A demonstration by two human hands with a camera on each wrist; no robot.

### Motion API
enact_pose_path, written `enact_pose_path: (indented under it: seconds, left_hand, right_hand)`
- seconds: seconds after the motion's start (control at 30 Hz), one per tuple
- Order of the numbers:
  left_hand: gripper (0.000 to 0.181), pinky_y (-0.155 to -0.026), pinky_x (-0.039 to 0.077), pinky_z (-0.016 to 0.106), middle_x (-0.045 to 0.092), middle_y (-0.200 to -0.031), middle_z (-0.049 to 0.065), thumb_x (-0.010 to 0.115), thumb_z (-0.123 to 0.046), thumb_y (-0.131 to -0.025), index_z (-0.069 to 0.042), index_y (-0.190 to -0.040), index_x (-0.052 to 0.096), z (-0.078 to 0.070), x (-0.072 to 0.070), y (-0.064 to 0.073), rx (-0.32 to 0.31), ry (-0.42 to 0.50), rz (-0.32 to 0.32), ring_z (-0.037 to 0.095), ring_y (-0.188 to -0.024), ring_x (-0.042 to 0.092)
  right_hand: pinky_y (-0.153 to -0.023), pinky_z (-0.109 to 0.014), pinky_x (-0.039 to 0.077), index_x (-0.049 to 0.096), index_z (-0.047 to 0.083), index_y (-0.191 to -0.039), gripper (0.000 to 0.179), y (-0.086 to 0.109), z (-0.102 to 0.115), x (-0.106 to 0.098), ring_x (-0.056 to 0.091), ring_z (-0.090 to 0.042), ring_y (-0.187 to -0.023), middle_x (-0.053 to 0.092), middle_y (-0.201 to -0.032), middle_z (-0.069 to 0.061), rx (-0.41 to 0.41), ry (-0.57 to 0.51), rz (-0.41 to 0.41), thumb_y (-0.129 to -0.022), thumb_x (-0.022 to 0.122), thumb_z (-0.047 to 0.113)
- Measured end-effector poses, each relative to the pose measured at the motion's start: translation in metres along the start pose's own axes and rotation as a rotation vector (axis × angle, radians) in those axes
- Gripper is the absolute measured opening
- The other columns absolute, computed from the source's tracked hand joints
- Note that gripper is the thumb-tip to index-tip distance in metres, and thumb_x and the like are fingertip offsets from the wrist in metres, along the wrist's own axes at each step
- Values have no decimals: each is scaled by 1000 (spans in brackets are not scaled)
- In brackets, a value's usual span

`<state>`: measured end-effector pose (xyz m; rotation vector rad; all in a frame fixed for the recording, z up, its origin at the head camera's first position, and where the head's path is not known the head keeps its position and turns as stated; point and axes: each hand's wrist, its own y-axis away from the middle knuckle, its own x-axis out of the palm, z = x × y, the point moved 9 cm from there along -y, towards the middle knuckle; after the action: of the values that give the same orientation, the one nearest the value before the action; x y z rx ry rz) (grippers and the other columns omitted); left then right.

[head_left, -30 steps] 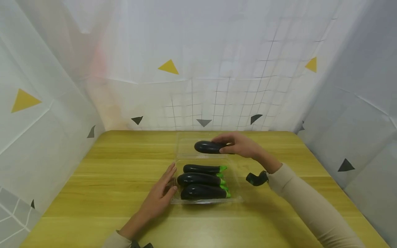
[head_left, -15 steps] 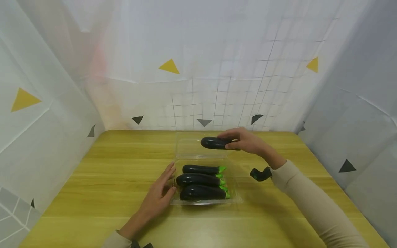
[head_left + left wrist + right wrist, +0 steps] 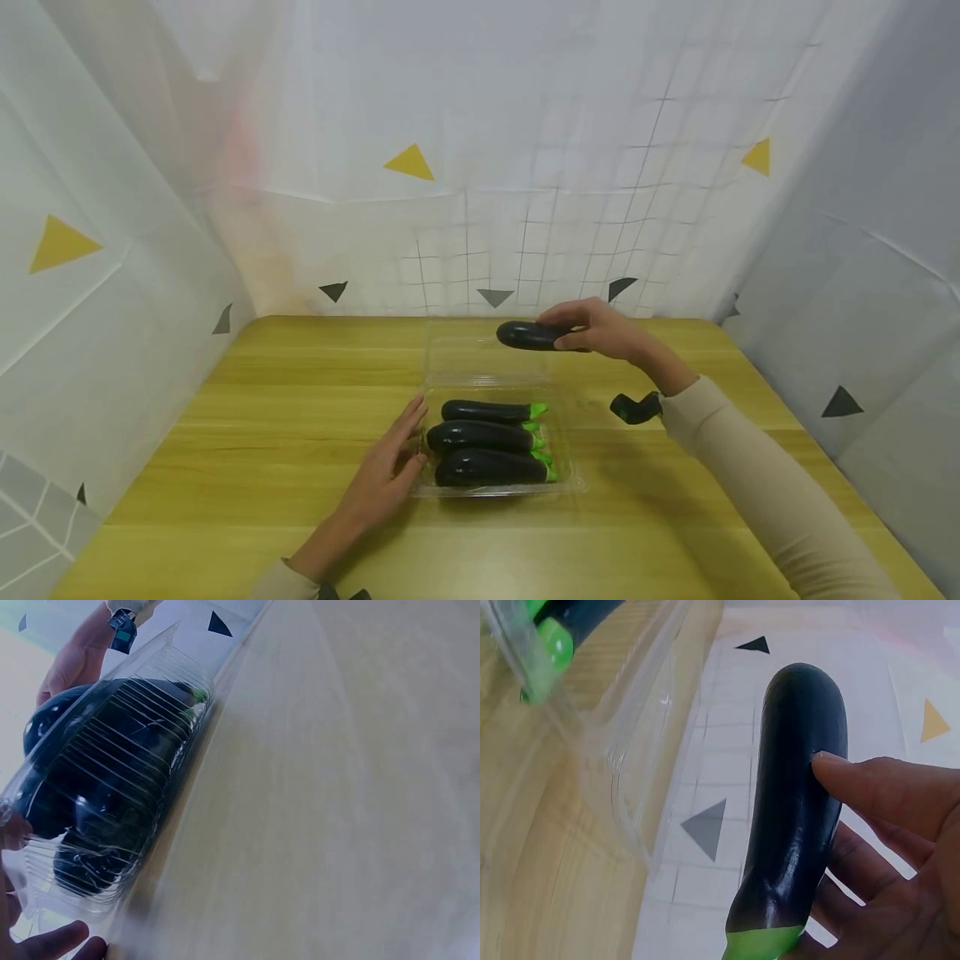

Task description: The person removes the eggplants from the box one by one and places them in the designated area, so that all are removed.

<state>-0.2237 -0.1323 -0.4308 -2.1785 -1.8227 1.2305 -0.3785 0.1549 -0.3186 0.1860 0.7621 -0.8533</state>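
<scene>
My right hand (image 3: 600, 327) holds a dark eggplant (image 3: 528, 335) above the lid side of a clear plastic box. In the right wrist view, the thumb and fingers pinch that eggplant (image 3: 795, 787), and its green stem end points down. Several more eggplants (image 3: 487, 467) lie side by side in the clear box (image 3: 566, 467), green ends to the right. Against the box's left end rests my left hand (image 3: 378, 475), fingers extended. Ribbed box wall (image 3: 112, 750) fills much of the left wrist view's left side.
The box's hinged clear lid (image 3: 457, 358) lies folded back behind it on the wooden table (image 3: 262, 433). White sheets (image 3: 315, 233) with yellow and dark triangles enclose the table at the back and both sides.
My right hand has lifted the eggplant slightly and carried it right and away from me. The left hand stays against the box, and the eggplants inside have not moved.
</scene>
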Motion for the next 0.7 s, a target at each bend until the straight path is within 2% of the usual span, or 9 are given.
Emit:
enact_pose_path:
  seconds: [0.43,0.7]
  left_hand:
    - [74,-106,45,59,29,-168,13,61,2,-94,-9,-162,36,1,-1,1,-3,6,-4,38,-133,55]
    - [75,-110,40,60,28,-168,12,60,2,-93,-8,-163,35,2,-2,1,-9,-1,-12,38,-134,53]
  right_hand:
    - [-97,-55,51,66,2,-138,42,3,-25,-16,61,-35,-125,66,-134,-17,88,8,-44,-96,73,4]
    - [-101,-57,48,65,1,-138,43,3,-39,-19,61,-36,-125,66,-134,-18,86,9,-37,-97,72,3]
